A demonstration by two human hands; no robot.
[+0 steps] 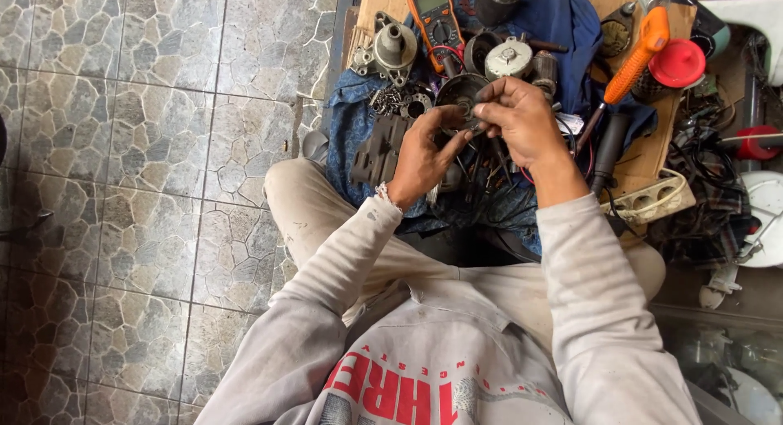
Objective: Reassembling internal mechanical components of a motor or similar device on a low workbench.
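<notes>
both arms reach forward from the lap, forearms converging over a blue cloth (563, 17) spread on the floor. left hand (424, 156) is palm-up-ish, wrist cocked back, fingers extended toward the right hand, thumb side touching a small dark metal part (471, 112). right hand (518, 119) comes in from above, wrist bent down, thumb and forefinger pinched closed on that same part; other fingers curled. part sits between the two hands, just above a round dark motor housing (458, 89); can't tell what the part is exactly. left hand looks loosely open, supporting rather than clamping. nearby: orange multimeter (434, 13) well ahead, orange-handled screwdriver (636, 58) to the right, white power strip (656, 198) near the right forearm.
</notes>
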